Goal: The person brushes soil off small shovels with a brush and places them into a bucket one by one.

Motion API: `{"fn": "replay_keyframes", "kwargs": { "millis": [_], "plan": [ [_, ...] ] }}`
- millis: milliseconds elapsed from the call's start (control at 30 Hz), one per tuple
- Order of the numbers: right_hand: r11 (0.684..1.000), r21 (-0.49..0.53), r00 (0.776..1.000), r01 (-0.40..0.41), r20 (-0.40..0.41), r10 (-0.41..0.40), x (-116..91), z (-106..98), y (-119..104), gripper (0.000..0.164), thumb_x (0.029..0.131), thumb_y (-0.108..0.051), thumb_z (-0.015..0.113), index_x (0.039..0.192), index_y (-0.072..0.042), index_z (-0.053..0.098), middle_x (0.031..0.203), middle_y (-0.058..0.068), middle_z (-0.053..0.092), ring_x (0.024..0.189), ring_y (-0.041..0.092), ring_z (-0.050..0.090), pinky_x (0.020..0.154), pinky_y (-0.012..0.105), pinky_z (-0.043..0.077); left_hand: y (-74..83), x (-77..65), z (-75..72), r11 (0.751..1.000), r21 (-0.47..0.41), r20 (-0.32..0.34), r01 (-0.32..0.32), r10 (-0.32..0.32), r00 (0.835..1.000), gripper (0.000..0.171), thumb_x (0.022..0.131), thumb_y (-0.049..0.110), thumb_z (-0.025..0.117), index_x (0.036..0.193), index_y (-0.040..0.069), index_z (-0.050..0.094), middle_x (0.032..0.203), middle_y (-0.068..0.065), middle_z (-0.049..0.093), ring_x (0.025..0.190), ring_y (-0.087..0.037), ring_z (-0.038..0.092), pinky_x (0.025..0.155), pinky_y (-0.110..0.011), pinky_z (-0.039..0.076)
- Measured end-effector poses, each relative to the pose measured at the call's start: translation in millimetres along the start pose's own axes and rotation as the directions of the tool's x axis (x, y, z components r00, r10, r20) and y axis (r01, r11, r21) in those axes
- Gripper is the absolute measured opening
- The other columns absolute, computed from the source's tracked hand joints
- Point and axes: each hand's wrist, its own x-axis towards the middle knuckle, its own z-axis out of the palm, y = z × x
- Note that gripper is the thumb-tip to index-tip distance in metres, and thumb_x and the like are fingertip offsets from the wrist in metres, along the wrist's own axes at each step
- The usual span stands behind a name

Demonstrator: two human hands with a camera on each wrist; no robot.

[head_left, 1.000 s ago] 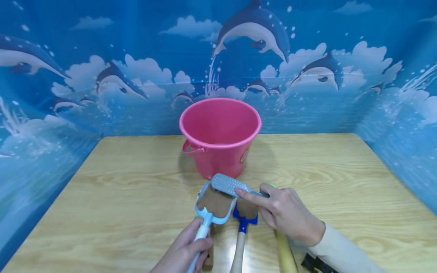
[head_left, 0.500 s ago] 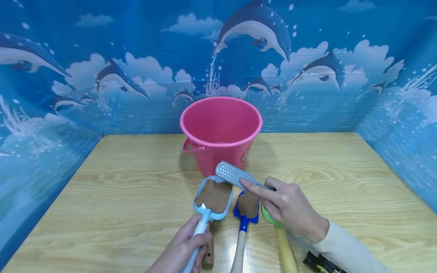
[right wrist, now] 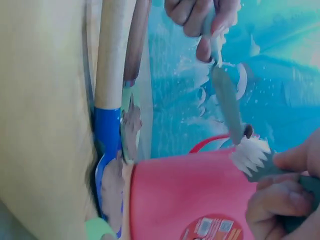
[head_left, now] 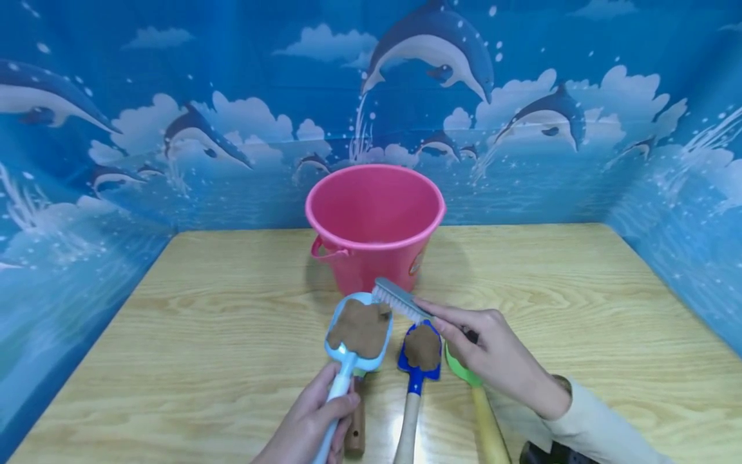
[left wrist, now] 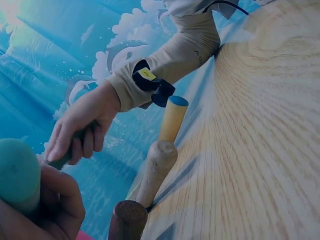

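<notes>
My left hand (head_left: pixel 315 412) grips the handle of a light-blue toy shovel (head_left: pixel 342 385), raised above the table. Brown, sand-like material (head_left: pixel 361 328) fills its scoop, with a small raised lump near the right corner. In my right hand (head_left: pixel 493 341) is a grey brush (head_left: pixel 400 298), pinched at its handle, bristles turned toward the scoop. The white bristles (right wrist: pixel 250 156) reach the scoop's far right edge in the right wrist view. Just behind both stands a pink bucket (head_left: pixel 377 270), its inside bottom hidden.
A dark-blue shovel (head_left: pixel 415 380) bearing brown material lies on the table (head_left: pixel 203 348). To its right is a green shovel (head_left: pixel 458 367) with a yellow handle, partly under my right hand. A brown-handled tool (head_left: pixel 355 428) lies beneath the light-blue shovel. Dolphin-printed cloth (head_left: pixel 232 180) surrounds the table.
The brush has moved off the scoop's top right corner and rolled, so its bristles show instead of its flat back. A lump now shows in the brown material. The light-blue shovel has shifted slightly up-left.
</notes>
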Motion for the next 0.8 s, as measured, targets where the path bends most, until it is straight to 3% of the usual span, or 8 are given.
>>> {"fn": "replay_keyframes", "kwargs": {
  "millis": [67,133,200,333,400,567,667,800],
  "plan": [
    [0.994,-0.057,0.996,0.092,-0.01,-0.092,-0.5,4.2,-2.1,0.037,0.095,-0.002,0.057,0.131,-0.01,0.06,0.073,-0.007,0.06,0.049,-0.007,0.033,0.041,0.011,0.034,-0.5,0.1,0.1,1.0,0.001,-0.003,0.009,-0.009,1.0,0.028,0.098,0.011,0.046,0.11,-0.011,0.033,0.058,0.004,0.041,0.045,-0.005,0.043,0.04,-0.016,0.039],
    [0.964,-0.181,0.979,0.197,-0.011,-0.202,-1.4,8.9,-2.0,0.036,0.096,-0.004,0.056,0.13,-0.011,0.061,0.076,-0.009,0.057,0.052,-0.007,0.03,0.044,0.007,0.031,-1.5,0.6,0.3,1.0,-0.005,-0.001,0.023,-0.023,1.0,0.028,0.098,0.01,0.045,0.11,-0.012,0.032,0.058,0.004,0.041,0.046,-0.004,0.043,0.04,-0.017,0.039],
    [0.901,-0.329,0.956,0.283,0.025,-0.291,-3.0,12.5,-0.8,0.035,0.098,-0.008,0.051,0.132,-0.014,0.06,0.07,-0.011,0.045,0.054,-0.003,0.031,0.045,0.006,0.028,-3.0,1.0,0.6,1.0,-0.001,0.007,0.017,-0.017,1.0,0.027,0.097,0.008,0.044,0.108,-0.013,0.031,0.058,0.004,0.041,0.047,-0.004,0.043,0.04,-0.017,0.038],
    [0.752,-0.552,0.921,0.361,0.084,-0.381,-5.7,15.5,2.6,0.046,0.093,-0.009,0.042,0.134,-0.022,0.058,0.071,-0.007,0.042,0.054,0.002,0.029,0.042,0.007,0.022,-7.5,1.2,1.0,0.999,0.035,0.019,-0.003,0.002,1.0,0.024,0.096,0.003,0.043,0.107,-0.014,0.031,0.059,0.002,0.042,0.047,-0.004,0.043,0.039,-0.017,0.035],
    [0.717,-0.598,0.918,0.359,0.088,-0.386,-5.7,15.3,4.8,0.047,0.094,-0.01,0.038,0.135,-0.022,0.057,0.07,-0.006,0.042,0.051,0.001,0.026,0.04,0.007,0.019,-9.2,1.0,1.0,0.998,0.054,0.021,-0.01,0.009,1.0,0.023,0.095,0.002,0.043,0.107,-0.013,0.032,0.06,0.001,0.042,0.047,-0.004,0.043,0.039,-0.017,0.034],
    [0.69,-0.655,0.919,0.307,0.015,-0.394,-2.3,10.5,11.5,0.046,0.102,-0.021,0.026,0.129,-0.019,0.063,0.068,-0.004,0.038,0.047,-0.002,0.017,0.037,0.008,0.016,-10.7,1.2,1.1,0.995,0.093,0.044,-0.043,0.039,0.998,0.02,0.093,0.002,0.045,0.104,-0.012,0.035,0.061,0.003,0.044,0.048,-0.003,0.044,0.039,-0.017,0.032],
    [0.721,-0.622,0.909,0.305,-0.036,-0.415,0.4,7.9,14.2,0.044,0.104,-0.025,0.028,0.125,-0.015,0.066,0.068,-0.003,0.038,0.049,-0.003,0.018,0.038,0.008,0.019,-9.0,1.0,1.4,0.994,0.102,0.044,-0.039,0.035,0.998,0.019,0.093,0.003,0.045,0.103,-0.012,0.036,0.06,0.003,0.044,0.048,-0.003,0.044,0.039,-0.018,0.032],
    [0.788,-0.491,0.902,0.371,-0.01,-0.431,1.0,10.5,9.5,0.039,0.105,-0.023,0.033,0.126,-0.014,0.065,0.069,-0.006,0.039,0.051,-0.003,0.025,0.042,0.005,0.025,-4.2,0.4,2.3,0.997,0.077,0.006,0.024,-0.024,1.0,0.022,0.094,0.005,0.045,0.106,-0.012,0.037,0.058,0.001,0.043,0.046,-0.005,0.043,0.04,-0.018,0.035]
  ]
}}
